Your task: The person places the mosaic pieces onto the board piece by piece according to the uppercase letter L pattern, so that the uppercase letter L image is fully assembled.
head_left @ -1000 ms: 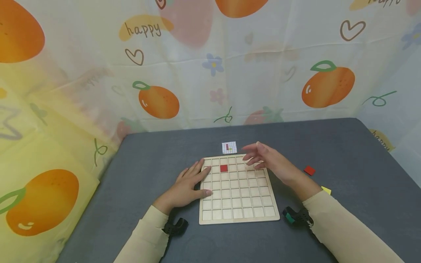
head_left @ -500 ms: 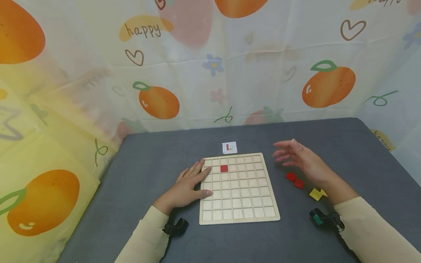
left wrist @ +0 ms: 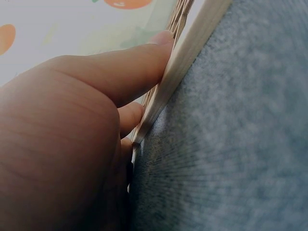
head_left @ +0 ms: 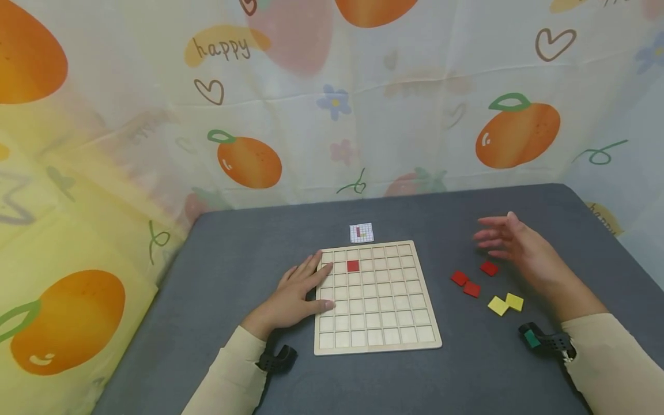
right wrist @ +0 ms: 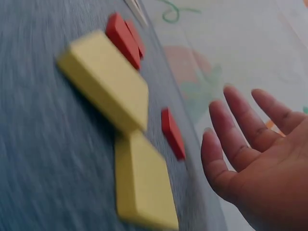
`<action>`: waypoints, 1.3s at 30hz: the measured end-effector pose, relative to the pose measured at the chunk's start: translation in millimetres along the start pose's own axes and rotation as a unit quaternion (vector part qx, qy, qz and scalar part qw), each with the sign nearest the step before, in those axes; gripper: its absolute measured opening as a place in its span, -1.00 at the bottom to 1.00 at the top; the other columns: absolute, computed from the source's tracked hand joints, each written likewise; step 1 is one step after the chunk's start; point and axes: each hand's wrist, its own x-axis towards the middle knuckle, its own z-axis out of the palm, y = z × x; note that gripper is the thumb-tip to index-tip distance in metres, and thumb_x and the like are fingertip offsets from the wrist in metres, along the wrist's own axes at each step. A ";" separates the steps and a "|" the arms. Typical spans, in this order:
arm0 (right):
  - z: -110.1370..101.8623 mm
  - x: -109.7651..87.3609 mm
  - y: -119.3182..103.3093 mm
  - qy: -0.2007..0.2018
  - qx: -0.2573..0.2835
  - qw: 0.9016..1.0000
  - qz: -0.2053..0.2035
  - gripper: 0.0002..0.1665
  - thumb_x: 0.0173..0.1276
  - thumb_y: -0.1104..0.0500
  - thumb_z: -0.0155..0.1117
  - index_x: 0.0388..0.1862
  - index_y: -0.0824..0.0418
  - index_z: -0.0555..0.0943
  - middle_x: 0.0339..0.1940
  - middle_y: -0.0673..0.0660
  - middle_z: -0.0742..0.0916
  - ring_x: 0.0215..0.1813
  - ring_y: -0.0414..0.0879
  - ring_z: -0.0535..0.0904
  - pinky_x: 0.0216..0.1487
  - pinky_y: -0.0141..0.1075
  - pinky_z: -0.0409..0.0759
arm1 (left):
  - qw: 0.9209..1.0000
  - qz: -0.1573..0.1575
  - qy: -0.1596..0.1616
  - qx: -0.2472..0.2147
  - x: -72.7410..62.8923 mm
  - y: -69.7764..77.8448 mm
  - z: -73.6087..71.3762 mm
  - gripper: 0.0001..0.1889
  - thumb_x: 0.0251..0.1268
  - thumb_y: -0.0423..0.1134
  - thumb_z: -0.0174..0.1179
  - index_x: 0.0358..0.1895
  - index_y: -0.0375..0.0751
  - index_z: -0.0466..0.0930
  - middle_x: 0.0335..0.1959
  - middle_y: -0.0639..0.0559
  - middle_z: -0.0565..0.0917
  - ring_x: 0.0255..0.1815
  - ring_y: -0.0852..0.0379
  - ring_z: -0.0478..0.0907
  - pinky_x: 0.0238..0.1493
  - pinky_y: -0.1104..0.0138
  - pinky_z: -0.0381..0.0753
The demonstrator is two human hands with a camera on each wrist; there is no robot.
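Observation:
My left hand (head_left: 294, 295) rests on the left edge of a wooden grid board (head_left: 377, 314), fingers and thumb spread over its rim. In the left wrist view the thumb (left wrist: 130, 72) lies against the board's edge (left wrist: 175, 72). One red square tile (head_left: 353, 266) sits in a cell of the board's second row. My right hand (head_left: 529, 253) hovers with relaxed fingers and nothing in them, beside the loose tiles. Nearest to it is a red tile (head_left: 489, 268); two more red tiles (head_left: 471, 289) and two yellow tiles (right wrist: 106, 79) lie close by, the yellow pair touching.
A small card (head_left: 361, 233) printed with a grid and coloured cells lies behind the board. The dark grey table (head_left: 249, 242) ends at a fruit-patterned cloth (head_left: 290, 104) at the back. Black straps with cameras are worn on both wrists.
My right hand has moved right, from over the board's far right corner to beyond the loose tiles, uncovering them. The left hand has stayed on the board.

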 end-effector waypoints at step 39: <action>-4.4 -5.6 18.2 -0.044 -0.265 0.961 0.056 -0.84 0.45 0.12 0.61 -0.13 0.11 0.77 0.01 0.09 0.65 0.02 0.03 0.54 0.00 -0.21 0.53 | 1.000 0.018 0.008 -0.016 -1.8 -1.4 -0.1 -0.03 0.52 0.24 0.34 0.79 -0.05 0.11 0.83 -0.03 -0.19 0.80 -0.10 -0.31 0.64 -0.20 -0.34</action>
